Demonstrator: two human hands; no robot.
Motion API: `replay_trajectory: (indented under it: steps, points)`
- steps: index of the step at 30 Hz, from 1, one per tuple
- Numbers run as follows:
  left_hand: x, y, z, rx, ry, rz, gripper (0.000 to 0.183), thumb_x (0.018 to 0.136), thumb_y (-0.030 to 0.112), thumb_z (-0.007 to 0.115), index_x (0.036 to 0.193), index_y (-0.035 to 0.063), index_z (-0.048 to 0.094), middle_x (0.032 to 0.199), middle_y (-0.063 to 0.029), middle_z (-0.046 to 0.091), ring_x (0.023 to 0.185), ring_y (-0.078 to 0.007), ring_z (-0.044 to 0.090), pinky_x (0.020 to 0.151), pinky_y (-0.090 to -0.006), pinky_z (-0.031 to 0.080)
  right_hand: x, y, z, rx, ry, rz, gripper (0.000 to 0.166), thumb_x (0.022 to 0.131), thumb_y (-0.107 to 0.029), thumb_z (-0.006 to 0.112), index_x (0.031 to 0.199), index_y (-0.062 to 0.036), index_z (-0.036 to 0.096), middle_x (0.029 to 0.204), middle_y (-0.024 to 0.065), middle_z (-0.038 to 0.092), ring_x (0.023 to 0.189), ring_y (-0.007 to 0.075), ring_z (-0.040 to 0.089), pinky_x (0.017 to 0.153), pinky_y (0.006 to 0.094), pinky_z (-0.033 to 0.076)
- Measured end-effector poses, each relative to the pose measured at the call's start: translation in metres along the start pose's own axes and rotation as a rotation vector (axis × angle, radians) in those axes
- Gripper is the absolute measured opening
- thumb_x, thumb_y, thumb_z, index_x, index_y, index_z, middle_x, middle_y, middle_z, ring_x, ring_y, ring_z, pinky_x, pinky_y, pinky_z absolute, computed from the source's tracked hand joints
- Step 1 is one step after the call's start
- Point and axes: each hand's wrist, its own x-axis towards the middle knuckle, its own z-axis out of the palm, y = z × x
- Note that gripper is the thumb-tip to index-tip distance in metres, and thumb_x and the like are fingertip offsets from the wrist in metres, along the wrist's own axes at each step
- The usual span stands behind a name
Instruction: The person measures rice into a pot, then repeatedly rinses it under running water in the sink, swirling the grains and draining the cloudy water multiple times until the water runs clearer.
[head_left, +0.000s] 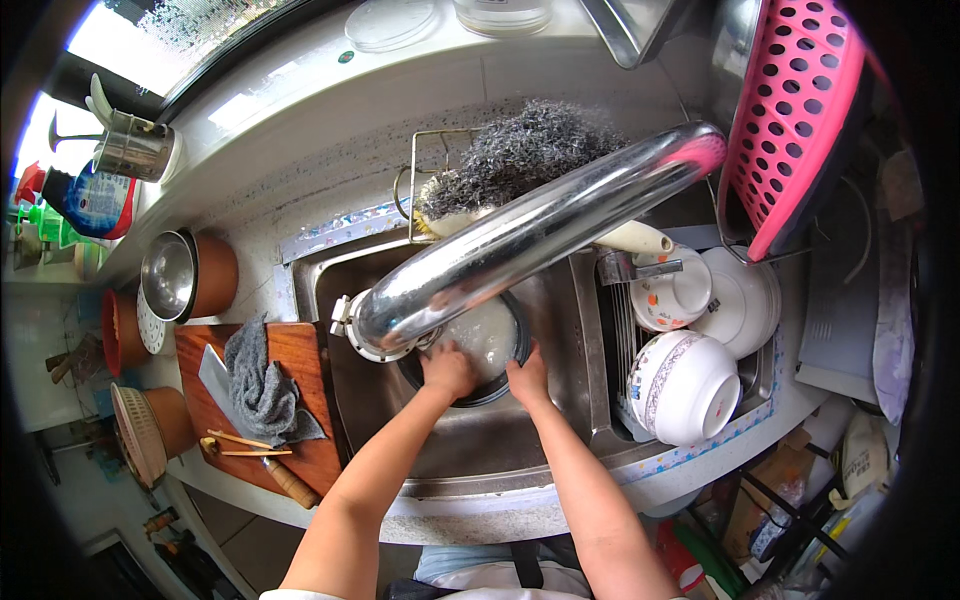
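Observation:
A round dark pot (523, 321) stands in the left basin of the stainless steel sink (480, 456). Cloudy whitish liquid (489, 334) fills much of it, and whatever lies beneath is hidden. My left hand (448, 373) reaches over the near side, its fingertips dipped in the liquid and out of sight. At the pot's right edge, my right hand (529, 375) grips the rim with the thumb on top. The thick chrome faucet (525, 236) arches over the pot and covers part of its far left side. No stream from its white-ringed outlet is discernible.
Left of the sink, a wooden cutting board (300, 356) bears a knife (217, 382), a grey cloth (262, 382) and chopsticks (255, 452). White bowls (679, 390) and plates (739, 300) fill the right basin. Behind the faucet, steel wool (540, 139) sits in a wire rack.

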Motion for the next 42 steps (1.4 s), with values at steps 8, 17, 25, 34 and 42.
replay_trajectory:
  steps: [8,17,25,34,42]
  points:
    - [0.031,0.0,0.001,-0.108,0.427,-0.12,0.055,0.076,0.042,0.055,0.114,0.0074,0.038,0.104,-0.0202,0.047,0.088,-0.0384,0.053,0.072,-0.0401,0.046,0.002,-0.006,-0.005,0.52,-0.347,0.466,0.067,0.067,0.002,0.049,0.127,-0.0151,0.024,0.114,0.0165,0.045,0.096,0.0334,0.052,0.062,0.0441,0.053]
    - [0.044,0.04,0.008,-0.635,0.314,-0.149,0.057,0.072,0.031,0.062,0.117,0.007,0.037,0.109,-0.0206,0.047,0.093,-0.0389,0.052,0.079,-0.0434,0.043,-0.002,0.009,0.007,0.502,-0.435,0.404,0.071,0.066,0.009,0.043,0.128,-0.0161,0.019,0.114,0.0151,0.041,0.095,0.0337,0.051,0.053,0.045,0.054]
    - [0.033,-0.004,0.01,-0.382,0.503,-0.026,0.041,0.076,0.031,0.055,0.112,0.0137,0.043,0.111,-0.0154,0.043,0.099,-0.0405,0.046,0.076,-0.0497,0.041,-0.01,-0.022,0.004,0.54,-0.327,0.402,0.064,0.065,0.008,0.043,0.123,-0.0097,0.026,0.111,0.0156,0.044,0.091,0.0322,0.053,0.05,0.0429,0.054]
    - [-0.043,-0.007,0.014,-0.314,0.341,0.063,0.041,0.071,0.013,0.055,0.111,0.0105,0.049,0.122,-0.015,0.039,0.11,-0.0366,0.039,0.087,-0.0448,0.037,-0.073,-0.06,-0.028,0.358,-0.172,0.169,0.078,0.065,0.009,0.044,0.133,-0.0106,0.011,0.117,0.0175,0.04,0.094,0.0311,0.051,0.054,0.0413,0.055]
    - [-0.1,-0.004,-0.006,-1.26,0.53,0.032,0.024,0.073,0.007,0.055,0.096,0.0026,0.058,0.073,-0.014,0.061,0.076,-0.0291,0.059,0.073,-0.0346,0.047,-0.117,-0.069,-0.069,0.412,-0.116,0.233,0.085,0.063,0.013,0.042,0.134,-0.0141,0.004,0.117,0.0162,0.039,0.092,0.0332,0.051,0.049,0.0465,0.054]
